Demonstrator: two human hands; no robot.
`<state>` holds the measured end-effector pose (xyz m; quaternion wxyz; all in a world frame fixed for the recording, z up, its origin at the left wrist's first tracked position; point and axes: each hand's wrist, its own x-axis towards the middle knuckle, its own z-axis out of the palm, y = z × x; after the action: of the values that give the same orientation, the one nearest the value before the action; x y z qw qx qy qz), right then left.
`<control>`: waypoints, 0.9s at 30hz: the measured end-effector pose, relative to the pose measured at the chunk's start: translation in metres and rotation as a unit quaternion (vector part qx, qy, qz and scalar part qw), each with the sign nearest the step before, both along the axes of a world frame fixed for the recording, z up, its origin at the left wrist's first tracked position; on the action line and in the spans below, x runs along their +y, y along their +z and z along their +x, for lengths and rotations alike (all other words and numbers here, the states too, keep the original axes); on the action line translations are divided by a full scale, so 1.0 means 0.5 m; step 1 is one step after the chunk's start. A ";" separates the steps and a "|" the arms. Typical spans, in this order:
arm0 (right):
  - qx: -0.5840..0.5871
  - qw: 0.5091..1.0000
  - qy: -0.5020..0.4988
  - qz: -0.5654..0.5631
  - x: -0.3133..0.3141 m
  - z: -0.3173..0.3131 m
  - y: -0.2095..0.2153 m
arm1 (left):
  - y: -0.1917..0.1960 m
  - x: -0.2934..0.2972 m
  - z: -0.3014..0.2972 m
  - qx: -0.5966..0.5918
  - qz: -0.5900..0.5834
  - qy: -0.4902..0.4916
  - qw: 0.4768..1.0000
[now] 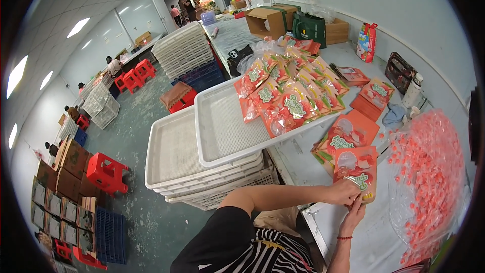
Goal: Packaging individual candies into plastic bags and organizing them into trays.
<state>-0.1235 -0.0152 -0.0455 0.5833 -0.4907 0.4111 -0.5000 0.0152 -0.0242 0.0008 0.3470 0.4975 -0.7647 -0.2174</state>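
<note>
A red printed pouch [356, 164] with a clear window lies at the table's near edge, and both hands are at its lower end. My left hand [344, 192] is closed on its lower left side. Just below, my right hand [354, 214], a red bead bracelet at its wrist, pinches the bottom right edge. Beyond this pouch lies a stack of similar flat pouches [348, 130]. On the right, a big clear plastic bag [429, 182] holds many small pink-red wrapped pieces. Filled pouches [295, 103] are heaped in a white mesh tray [222, 126] at the left.
White stacked trays [169, 159] stand beside the table. More flat pouches [373, 98] lie farther back, near a dark patterned bag [400, 71], a white bottle [414, 88] and a blue cloth [394, 115]. Cardboard boxes [273, 20] stand behind. Red stools [106, 172] are on the floor.
</note>
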 end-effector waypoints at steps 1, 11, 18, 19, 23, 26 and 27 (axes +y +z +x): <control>0.002 1.000 0.000 -0.010 0.002 -0.012 -0.010 | 0.003 0.000 0.000 0.010 0.016 -0.018 1.000; 0.096 0.992 -0.008 -0.075 -0.006 -0.065 -0.006 | 0.034 -0.008 0.008 0.051 0.048 -0.028 0.997; 0.110 0.978 -0.112 -0.135 0.006 -0.045 0.036 | 0.046 0.045 -0.085 -0.140 -0.115 0.128 0.975; 0.124 0.961 -0.164 -0.185 0.007 -0.037 0.032 | 0.030 0.038 -0.101 -0.160 -0.166 0.121 0.965; 0.187 0.967 -0.148 -0.089 -0.019 -0.096 -0.021 | 0.044 -0.014 -0.058 -0.075 0.031 0.080 0.993; 0.242 0.950 -0.185 -0.068 -0.017 -0.091 -0.048 | 0.040 0.000 -0.087 -0.106 -0.093 0.117 0.983; 0.226 0.934 -0.198 -0.192 -0.013 -0.080 -0.051 | 0.049 0.007 -0.097 -0.101 -0.075 0.114 0.985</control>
<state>-0.1633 -0.0220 -0.0713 0.2587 -0.6022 0.5172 -0.5504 -0.0332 -0.0208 0.0252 0.3269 0.5732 -0.7484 -0.0668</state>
